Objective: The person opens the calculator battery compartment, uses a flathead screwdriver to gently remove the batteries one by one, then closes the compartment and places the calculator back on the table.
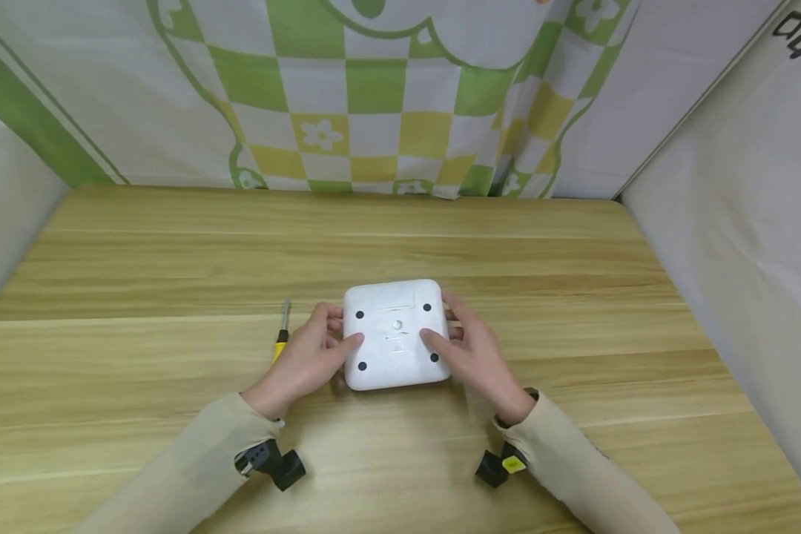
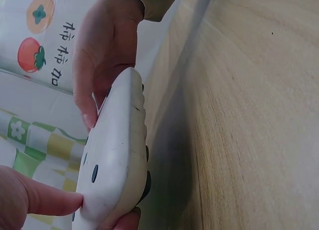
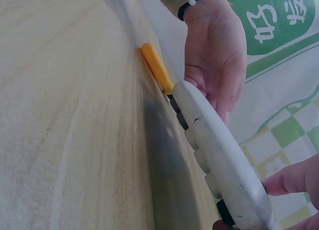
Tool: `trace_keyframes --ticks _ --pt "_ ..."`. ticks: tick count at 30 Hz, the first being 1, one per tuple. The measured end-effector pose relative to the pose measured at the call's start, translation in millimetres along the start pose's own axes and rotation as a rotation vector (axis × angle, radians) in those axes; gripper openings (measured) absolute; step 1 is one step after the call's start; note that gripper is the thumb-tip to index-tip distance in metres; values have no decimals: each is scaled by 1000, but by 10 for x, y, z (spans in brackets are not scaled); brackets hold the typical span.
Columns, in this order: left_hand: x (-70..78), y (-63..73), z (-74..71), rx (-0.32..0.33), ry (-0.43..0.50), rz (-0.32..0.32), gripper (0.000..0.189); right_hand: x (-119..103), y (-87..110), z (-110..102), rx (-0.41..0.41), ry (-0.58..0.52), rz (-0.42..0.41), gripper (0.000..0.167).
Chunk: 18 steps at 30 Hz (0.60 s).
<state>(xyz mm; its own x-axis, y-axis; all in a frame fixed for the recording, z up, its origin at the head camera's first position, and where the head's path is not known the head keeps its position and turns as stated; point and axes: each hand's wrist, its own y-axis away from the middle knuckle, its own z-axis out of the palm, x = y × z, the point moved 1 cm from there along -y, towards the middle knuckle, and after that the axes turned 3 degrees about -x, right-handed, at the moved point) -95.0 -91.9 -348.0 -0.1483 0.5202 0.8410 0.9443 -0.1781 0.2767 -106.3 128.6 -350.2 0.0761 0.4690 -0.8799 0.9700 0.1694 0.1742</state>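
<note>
A white, square calculator [image 1: 400, 363] is held face down just above the table, showing its back with round black feet, a small central disc and a panel outline. My left hand [image 1: 310, 352] grips its left edge, thumb on the back and fingers beneath. At the opposite edge, my right hand [image 1: 470, 352] holds it likewise, thumb pressed on the back. Black and pale keys [image 3: 202, 160] stick out from its underside in the right wrist view. Beside my left hand lies a screwdriver [image 1: 282, 341] with a yellow handle, partly hidden by that hand.
The wood-grain table [image 1: 140, 274] extends around the hands. A checkered green, yellow and white cloth [image 1: 374, 89] hangs behind its far edge, and white sheeting [image 1: 727, 185] borders the right side. Black wrist cameras [image 1: 287, 467] sit under both sleeves.
</note>
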Motion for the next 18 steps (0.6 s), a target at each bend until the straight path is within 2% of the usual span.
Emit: trace_keyframes --ticks 7,18 --pt "-8 -3 -18 12 -24 23 44 17 -1 -29 -3 74 -29 67" --pt "-31 5 -34 16 -37 35 43 78 -29 -51 -18 101 -23 65"
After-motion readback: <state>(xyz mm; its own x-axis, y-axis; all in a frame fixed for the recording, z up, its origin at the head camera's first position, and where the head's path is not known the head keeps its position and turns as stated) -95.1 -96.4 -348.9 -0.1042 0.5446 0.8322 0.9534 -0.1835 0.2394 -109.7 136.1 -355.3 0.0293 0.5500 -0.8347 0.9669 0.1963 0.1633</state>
